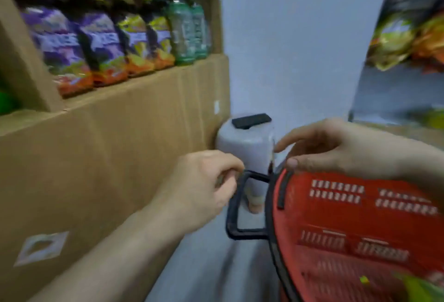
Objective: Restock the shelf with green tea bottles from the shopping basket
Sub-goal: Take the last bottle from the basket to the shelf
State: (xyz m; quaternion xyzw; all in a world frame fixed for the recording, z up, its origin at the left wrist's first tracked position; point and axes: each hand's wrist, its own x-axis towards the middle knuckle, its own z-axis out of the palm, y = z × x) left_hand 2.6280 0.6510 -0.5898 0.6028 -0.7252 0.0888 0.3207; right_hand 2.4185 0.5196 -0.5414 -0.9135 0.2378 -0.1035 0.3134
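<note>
Left hand [204, 181] curls round the handle [231, 217]. Right hand [336, 150] lies loose, thumb on the basket [336, 220] rim. Bottles [185, 25] sit high above the left.

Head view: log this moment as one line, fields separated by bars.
left hand curled at black handle, grip unclear | right hand rests thumb on red basket rim | green tea bottles on shelf

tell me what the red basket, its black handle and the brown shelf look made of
The red basket looks like moulded plastic, fairly matte, with rows of slotted vents in its wall. The black handle is a thin bent loop, probably plastic or coated metal; blur leaves it open. The brown shelf seems cardboard: matte brown, with creases and folded edges.
</note>
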